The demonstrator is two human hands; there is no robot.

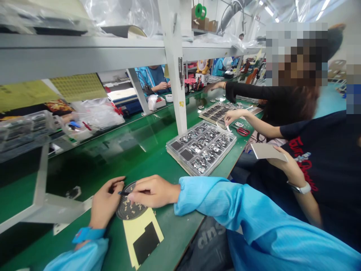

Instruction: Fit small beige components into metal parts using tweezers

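Observation:
My left hand [106, 201] grips the edge of a round dark perforated disc [130, 203] dotted with small pale pieces. My right hand [152, 191] is just right of the disc, above its surface, and pinches a slim black tool [123, 192], possibly tweezers. Its tip is over the disc's upper left. Below the disc, a yellow sheet with a black rectangle [143, 237] lies on the green bench, with its top edge under the disc. A blue wristband [88, 235] circles my left wrist.
A clear tray of metal parts [200, 148] sits on the green bench [175, 233] ahead. Two co-workers work at the right, beside red-handled scissors [242, 131] and another tray [216, 114]. A white shelf [79, 52] and post [175, 67] stand above the bench, with another worker [153, 79] beyond.

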